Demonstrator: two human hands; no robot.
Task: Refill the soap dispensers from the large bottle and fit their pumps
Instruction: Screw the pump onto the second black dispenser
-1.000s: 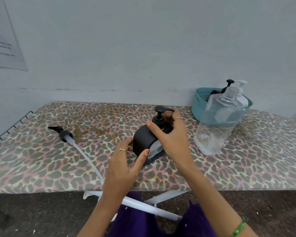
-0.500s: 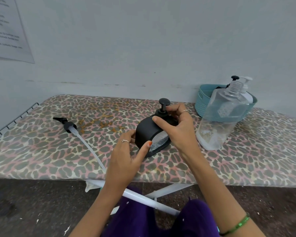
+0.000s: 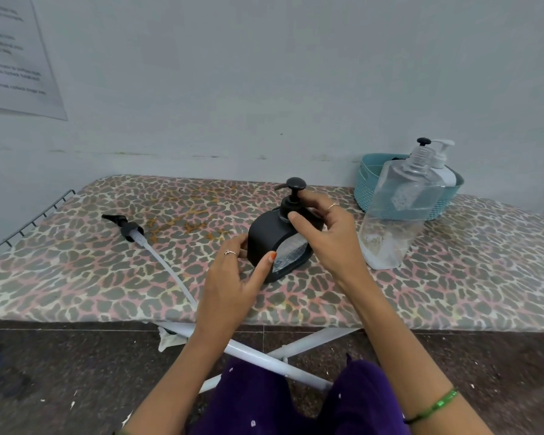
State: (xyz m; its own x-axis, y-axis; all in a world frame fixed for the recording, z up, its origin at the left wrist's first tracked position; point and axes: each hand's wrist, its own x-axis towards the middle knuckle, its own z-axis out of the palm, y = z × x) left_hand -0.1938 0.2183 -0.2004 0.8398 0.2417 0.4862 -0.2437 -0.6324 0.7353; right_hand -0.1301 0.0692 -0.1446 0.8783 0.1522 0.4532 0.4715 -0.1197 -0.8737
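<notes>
Slippage worries me: at frame centre my left hand (image 3: 233,277) pinches the black dispenser (image 3: 269,243) low while my right hand (image 3: 322,233) curls round its pump collar (image 3: 288,208); a crooked turn could cross-thread it. Right of it, the large bottle (image 3: 399,211) stands uncapped, easily knocked. I can't see the threads.

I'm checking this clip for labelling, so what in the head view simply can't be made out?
- Pump collar on the black dispenser: the right hand covers it, so whether it is screwed tight is hidden.
- Basket contents: mostly blocked by the large clear bottle and the basket wall.
- Wall notice: print blurred, cut off by the left edge.
- Dispenser fill level: glare on its window.
</notes>
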